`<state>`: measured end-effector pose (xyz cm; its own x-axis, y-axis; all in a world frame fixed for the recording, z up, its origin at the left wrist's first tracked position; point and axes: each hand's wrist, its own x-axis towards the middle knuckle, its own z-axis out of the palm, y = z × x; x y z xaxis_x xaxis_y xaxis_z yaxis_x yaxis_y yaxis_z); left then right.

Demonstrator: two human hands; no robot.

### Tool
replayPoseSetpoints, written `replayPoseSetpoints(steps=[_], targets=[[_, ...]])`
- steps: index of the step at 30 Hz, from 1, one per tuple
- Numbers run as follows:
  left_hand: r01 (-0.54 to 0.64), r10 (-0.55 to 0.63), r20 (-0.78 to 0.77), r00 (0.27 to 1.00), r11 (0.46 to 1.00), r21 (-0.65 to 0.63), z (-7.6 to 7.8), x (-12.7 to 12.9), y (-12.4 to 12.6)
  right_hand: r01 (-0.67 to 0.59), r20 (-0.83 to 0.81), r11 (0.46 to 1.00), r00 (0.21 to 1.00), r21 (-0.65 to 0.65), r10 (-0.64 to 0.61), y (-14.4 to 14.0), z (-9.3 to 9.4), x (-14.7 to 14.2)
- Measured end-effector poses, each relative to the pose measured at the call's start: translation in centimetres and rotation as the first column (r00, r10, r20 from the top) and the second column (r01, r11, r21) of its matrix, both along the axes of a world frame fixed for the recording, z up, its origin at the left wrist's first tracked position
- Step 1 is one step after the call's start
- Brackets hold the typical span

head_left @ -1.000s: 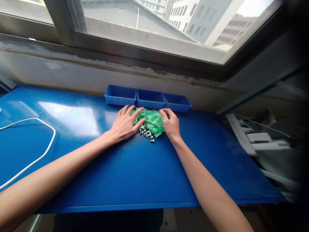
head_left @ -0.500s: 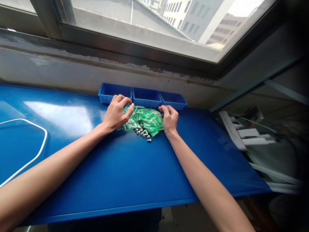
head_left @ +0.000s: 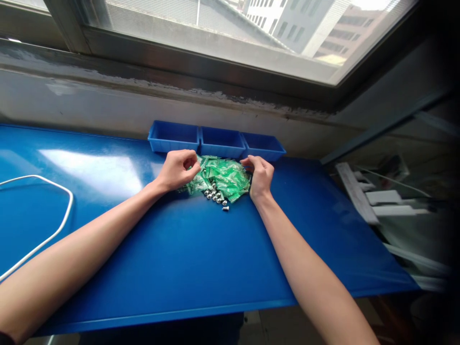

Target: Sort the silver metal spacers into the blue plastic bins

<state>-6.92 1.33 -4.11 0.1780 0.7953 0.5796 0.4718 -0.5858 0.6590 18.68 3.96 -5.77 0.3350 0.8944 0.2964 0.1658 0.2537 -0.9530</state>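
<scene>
Both hands, left hand (head_left: 177,170) and right hand (head_left: 260,176), curl closed, pinching the green packets (head_left: 223,176) on the blue worktop (head_left: 201,249).

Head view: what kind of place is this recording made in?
Probably a small-parts sorting or packing bench in a workshop. A blue worktable under a window holds a row of blue bins, a heap of green packets and loose metal fasteners between the two hands.

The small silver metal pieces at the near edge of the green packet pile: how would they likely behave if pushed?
The silver metal pieces look rounded and loose, so they would probably roll or scatter on the glossy blue table. One already lies apart from the cluster. They seem hard, probably dense for their size.
</scene>
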Motion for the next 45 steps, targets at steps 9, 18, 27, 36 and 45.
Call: replayPoseSetpoints(steps=[9, 18, 27, 36, 45], targets=[[0.038, -0.038, 0.017, 0.999, 0.999, -0.004, -0.2, 0.0, 0.1, -0.027, 0.001, 0.999, 1.0, 0.022, 0.027, -0.1, -0.1, 0.0], [0.062, -0.061, -0.019, 0.998, 0.997, 0.037, -0.1, -0.1, 0.1, -0.023, 0.001, 1.0, 1.0, 0.018, 0.023, -0.2, 0.0, 0.0], [0.099, -0.065, -0.171, 0.983, 0.975, 0.199, 0.4, -0.4, -0.6, -0.048, -0.039, 0.999, 0.998, 0.011, 0.049, -0.5, 0.1, 0.1], [0.279, -0.216, -0.587, 0.78, 0.96, 0.017, 5.5, 1.9, 0.4, -0.033, -0.061, 0.999, 0.998, -0.009, 0.033, -0.7, 0.6, -0.2], [0.196, -0.279, -0.686, 0.672, 0.96, -0.198, 8.0, 3.3, 1.3, -0.065, -0.104, 0.997, 0.993, -0.041, 0.061, -0.8, 0.7, -0.3]])
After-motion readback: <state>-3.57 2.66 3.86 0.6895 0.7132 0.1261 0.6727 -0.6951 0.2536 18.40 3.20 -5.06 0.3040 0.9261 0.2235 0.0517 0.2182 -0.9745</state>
